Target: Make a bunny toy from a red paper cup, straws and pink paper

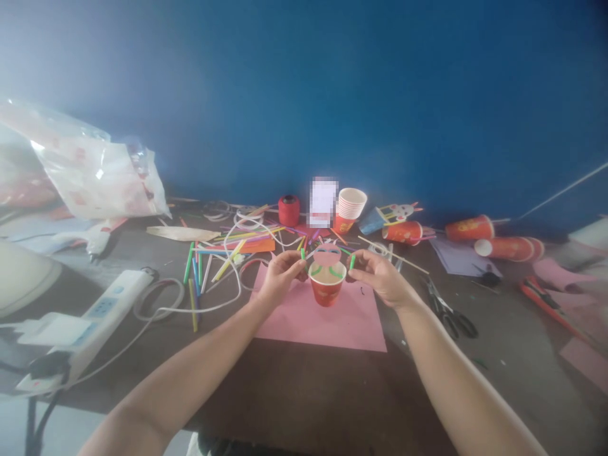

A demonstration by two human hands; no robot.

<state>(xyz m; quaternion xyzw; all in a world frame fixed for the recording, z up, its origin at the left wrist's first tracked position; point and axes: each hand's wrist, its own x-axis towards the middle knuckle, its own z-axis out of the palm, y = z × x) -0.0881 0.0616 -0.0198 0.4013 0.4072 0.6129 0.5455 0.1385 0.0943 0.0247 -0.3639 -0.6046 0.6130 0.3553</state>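
A red paper cup stands upright over a sheet of pink paper. Above its rim shows a pink paper cutout, and green curved pieces lie against the inside of the cup. My left hand is at the cup's left side, fingers pinched on a green straw that points up. At the right side my right hand pinches another upright green straw piece. Whether the straws join the green pieces in the cup is hard to tell.
Coloured straws and a white cable lie to the left, near a power strip and a glue gun. Stacked paper cups stand behind. Scissors and a red utility knife lie at right.
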